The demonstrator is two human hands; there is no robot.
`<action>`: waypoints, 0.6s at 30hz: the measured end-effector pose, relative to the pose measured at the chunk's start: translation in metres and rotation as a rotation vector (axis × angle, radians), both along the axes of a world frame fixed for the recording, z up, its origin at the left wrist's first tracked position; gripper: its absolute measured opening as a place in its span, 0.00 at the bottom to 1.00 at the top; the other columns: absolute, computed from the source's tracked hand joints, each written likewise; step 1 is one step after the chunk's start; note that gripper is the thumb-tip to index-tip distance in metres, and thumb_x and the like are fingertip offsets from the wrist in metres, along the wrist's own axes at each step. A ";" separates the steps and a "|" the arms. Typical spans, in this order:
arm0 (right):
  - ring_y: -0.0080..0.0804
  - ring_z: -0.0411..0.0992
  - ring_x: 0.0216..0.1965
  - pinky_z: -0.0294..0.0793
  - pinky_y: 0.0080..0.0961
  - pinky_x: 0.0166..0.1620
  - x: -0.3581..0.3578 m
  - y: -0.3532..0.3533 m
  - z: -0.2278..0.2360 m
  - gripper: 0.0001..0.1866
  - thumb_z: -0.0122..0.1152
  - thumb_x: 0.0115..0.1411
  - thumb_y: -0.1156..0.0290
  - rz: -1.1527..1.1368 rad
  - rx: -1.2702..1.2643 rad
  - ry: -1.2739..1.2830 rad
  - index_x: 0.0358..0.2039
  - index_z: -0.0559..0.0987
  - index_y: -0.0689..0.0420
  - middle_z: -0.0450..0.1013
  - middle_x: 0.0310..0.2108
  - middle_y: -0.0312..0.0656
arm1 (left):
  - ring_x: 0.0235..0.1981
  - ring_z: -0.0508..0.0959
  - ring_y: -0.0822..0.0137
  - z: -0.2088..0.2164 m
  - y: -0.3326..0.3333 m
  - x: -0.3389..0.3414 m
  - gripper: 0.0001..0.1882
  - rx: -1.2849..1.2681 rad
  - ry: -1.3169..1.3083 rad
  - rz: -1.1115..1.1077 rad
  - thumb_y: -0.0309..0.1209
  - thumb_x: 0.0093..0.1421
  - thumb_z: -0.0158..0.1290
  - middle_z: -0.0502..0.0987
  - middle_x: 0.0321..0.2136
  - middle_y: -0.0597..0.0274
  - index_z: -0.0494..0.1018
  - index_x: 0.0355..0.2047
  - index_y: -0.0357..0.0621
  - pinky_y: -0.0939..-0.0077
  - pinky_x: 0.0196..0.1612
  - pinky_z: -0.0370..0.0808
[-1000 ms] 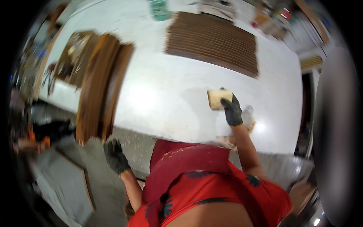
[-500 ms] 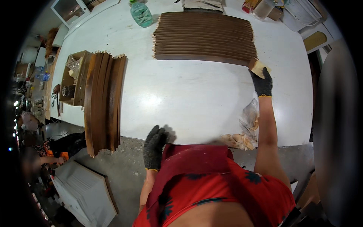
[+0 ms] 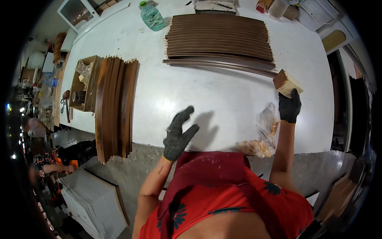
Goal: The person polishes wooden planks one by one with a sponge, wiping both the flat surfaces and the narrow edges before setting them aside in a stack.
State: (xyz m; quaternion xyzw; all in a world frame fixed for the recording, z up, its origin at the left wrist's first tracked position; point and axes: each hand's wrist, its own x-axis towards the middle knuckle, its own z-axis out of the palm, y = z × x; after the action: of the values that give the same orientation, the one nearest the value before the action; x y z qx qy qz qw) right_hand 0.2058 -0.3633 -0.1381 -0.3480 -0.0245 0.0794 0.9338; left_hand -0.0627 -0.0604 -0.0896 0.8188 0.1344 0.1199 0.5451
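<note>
My right hand (image 3: 289,108), in a dark knit glove, grips a cream foam-like block (image 3: 293,85) with a brown-stained face. That block is at the right end of a thin brown wooden slat (image 3: 223,65), which lies at a slight angle in front of a row of similar slats (image 3: 219,38). Whether block and slat touch is hard to tell. Over the near left part of the white table (image 3: 207,107), my gloved left hand (image 3: 179,135) is raised with its fingers apart, holding nothing. Its shadow falls on the tabletop beside it.
At the left, another stack of brown slats (image 3: 114,107) overhangs the table's front edge beside a wooden box (image 3: 85,83). Crumpled, stained plastic (image 3: 266,123) lies near the right forearm. A green bottle (image 3: 152,16) stands at the back. A person's arm (image 3: 59,168) shows at lower left.
The front slat has come away from the row toward me. My right hand and the block have moved right and nearer. My left hand has risen over the table, its fingers spreading.
</note>
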 end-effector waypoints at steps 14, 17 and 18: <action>0.39 0.68 0.46 0.67 0.33 0.51 -0.080 0.103 0.147 0.31 0.59 0.51 0.61 0.148 -0.133 -0.563 0.50 0.63 0.67 0.66 0.46 0.49 | 0.42 0.74 0.54 0.108 0.032 0.159 0.23 0.511 -0.333 -0.294 0.27 0.47 0.58 0.74 0.42 0.55 0.70 0.46 0.46 0.67 0.44 0.72; 0.38 0.66 0.48 0.66 0.33 0.52 -0.089 0.118 0.164 0.35 0.67 0.45 0.64 -0.070 -0.018 -0.591 0.51 0.63 0.65 0.66 0.47 0.47 | 0.40 0.75 0.58 0.123 0.041 0.126 0.22 0.363 -0.401 -0.008 0.22 0.47 0.57 0.75 0.40 0.55 0.71 0.45 0.44 0.70 0.44 0.72; 0.36 0.67 0.48 0.67 0.32 0.52 -0.091 0.119 0.173 0.37 0.70 0.43 0.65 -0.114 -0.103 -0.576 0.51 0.64 0.65 0.66 0.48 0.45 | 0.40 0.75 0.59 0.127 0.044 0.114 0.22 0.278 -0.373 0.088 0.21 0.46 0.57 0.75 0.40 0.56 0.71 0.45 0.44 0.71 0.44 0.72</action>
State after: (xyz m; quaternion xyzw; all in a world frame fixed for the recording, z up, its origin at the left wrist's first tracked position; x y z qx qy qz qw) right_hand 0.1147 -0.2444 0.0350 -0.4041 -0.2649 -0.0739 0.8724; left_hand 0.0517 -0.0164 0.0371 0.8429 0.0492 0.3101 0.4368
